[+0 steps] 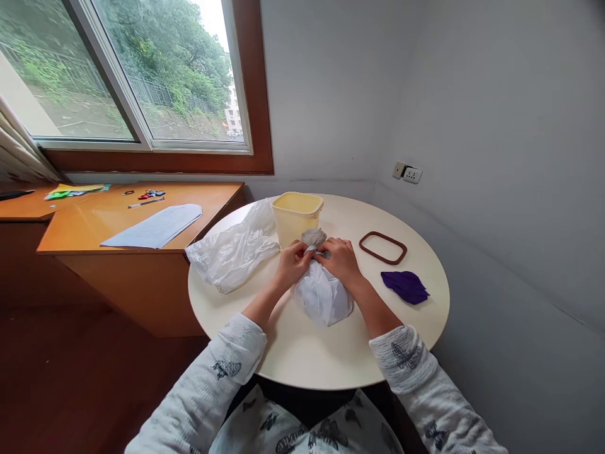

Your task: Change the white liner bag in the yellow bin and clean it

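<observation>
Left hand [293, 262], right hand [341, 260] pinching puffed white bag [325, 295], neck gathered.

On the cream table [312, 362] we've got a white plastic bag [326, 296] with a greyish bunched top [314, 236] near, a pale yellow bin [293, 222] far, a second white bag [239, 249] left, plus a reddish-brown frame [403, 254] and a deep purple cloth [405, 287] right. Sleeves [208, 372] we see: off-white, dark grey butterfly print. Left, we log an orange-brown desk [85, 228] with white sheets [158, 226]; far side is a pale grey wall [326, 94] and a red-brown window surround [258, 94].
</observation>
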Demonstrator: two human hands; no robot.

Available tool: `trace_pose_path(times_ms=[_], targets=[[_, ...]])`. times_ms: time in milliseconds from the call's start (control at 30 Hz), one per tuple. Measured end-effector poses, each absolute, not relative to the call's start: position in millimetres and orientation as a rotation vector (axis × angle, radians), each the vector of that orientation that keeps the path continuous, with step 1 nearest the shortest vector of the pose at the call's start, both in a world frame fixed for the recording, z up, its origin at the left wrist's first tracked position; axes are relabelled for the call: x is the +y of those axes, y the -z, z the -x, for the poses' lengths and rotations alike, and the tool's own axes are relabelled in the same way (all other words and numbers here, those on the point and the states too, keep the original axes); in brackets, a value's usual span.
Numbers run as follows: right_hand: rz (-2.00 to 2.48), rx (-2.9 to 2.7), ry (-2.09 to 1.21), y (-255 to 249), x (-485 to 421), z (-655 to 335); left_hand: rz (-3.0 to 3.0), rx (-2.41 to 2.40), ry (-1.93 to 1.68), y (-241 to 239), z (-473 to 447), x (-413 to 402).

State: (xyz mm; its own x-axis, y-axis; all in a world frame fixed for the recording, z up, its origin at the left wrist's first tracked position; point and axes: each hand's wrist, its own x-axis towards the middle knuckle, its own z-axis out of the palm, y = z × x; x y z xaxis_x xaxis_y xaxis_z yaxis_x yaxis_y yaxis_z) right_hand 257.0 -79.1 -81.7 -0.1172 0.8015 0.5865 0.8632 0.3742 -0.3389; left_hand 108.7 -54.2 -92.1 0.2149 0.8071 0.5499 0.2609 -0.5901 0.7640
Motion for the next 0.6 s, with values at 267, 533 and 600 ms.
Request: trace_pose_path(times_ms=[267,533,600], targets=[[1.334,-1.916,0.17,80,-82,-258,-1.971,1.142,-1.432,97,-106,-45],[1.195,-1.865,0.044,78,-83,-255,-1.953,1.253,-1.479,96,-104,-43],[1.148,-1.85,0.02,77,-84,-255,-1.937,1.261,-1.474,96,-104,-43]])
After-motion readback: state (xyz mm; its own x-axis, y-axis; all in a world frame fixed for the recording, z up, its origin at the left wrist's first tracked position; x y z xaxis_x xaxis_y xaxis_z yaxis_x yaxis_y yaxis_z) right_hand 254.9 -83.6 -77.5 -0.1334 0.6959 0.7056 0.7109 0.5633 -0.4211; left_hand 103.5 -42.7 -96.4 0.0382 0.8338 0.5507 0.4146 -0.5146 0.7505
